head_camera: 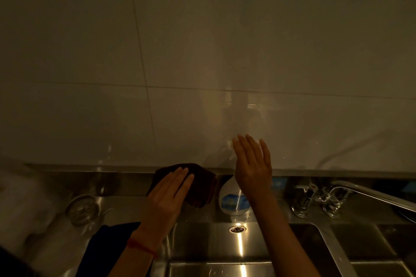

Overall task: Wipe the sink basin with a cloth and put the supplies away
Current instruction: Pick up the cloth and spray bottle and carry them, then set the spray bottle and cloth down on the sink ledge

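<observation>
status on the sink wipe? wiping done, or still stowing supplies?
Looks like the putting-away stage. Done, apparently: the left hand lies flat on the dark cloth, which sits on the ledge behind the sink basin, not in it. In hand: the right hand is open in front of the spray bottle standing on that ledge. Left: whether these are their final spots, or the basin is clean, can't be told in this dim light.

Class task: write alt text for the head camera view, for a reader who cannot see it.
Dim view over a steel sink: the left hand lies flat on a dark folded cloth on the back ledge, and the right hand, fingers straight, is raised before a white spray bottle. A tap stands to the right.
</observation>
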Demonstrator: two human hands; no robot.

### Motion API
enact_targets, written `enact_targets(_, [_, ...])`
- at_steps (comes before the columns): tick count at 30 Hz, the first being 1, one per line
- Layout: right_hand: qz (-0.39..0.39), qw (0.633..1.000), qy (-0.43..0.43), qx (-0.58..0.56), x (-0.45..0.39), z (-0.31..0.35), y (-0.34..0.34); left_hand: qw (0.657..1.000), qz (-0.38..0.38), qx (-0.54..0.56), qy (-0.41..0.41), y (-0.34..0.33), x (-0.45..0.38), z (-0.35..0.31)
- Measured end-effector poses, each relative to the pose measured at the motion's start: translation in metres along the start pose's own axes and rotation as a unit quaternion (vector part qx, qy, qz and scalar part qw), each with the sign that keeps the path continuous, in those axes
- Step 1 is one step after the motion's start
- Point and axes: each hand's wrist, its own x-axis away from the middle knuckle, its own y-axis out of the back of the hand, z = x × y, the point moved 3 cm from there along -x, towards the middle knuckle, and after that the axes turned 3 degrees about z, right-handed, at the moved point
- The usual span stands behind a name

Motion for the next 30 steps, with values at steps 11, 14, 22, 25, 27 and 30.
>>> enact_targets(11, [0.034, 0.995, 0.014, -0.09, -0.004, 0.023, 0.029, 1.0, 0.02, -0.001, -0.008, 0.004, 0.0, 0.004])
enact_targets(14, [0.056, 0.986, 0.02, -0.154, -0.002, 0.044, 0.038, 0.999, 0.031, -0.004, -0.012, 0.007, -0.002, 0.004])
enact_targets(22, [0.145, 0.967, 0.031, -0.205, 0.013, 0.087, 0.043, 0.999, 0.044, 0.004, -0.009, 0.015, 0.0, 0.011])
enact_targets(25, [0.19, 0.961, 0.029, -0.199, 0.018, 0.098, 0.04, 0.997, 0.074, -0.008, -0.005, 0.02, 0.002, 0.015])
enact_targets(27, [0.215, 0.958, 0.027, -0.19, 0.022, 0.104, 0.038, 0.996, 0.086, 0.007, 0.005, 0.023, 0.003, 0.015])
enact_targets(30, [0.219, 0.959, 0.029, -0.178, 0.025, 0.112, 0.036, 0.996, 0.085, 0.024, 0.006, 0.023, 0.005, 0.016])
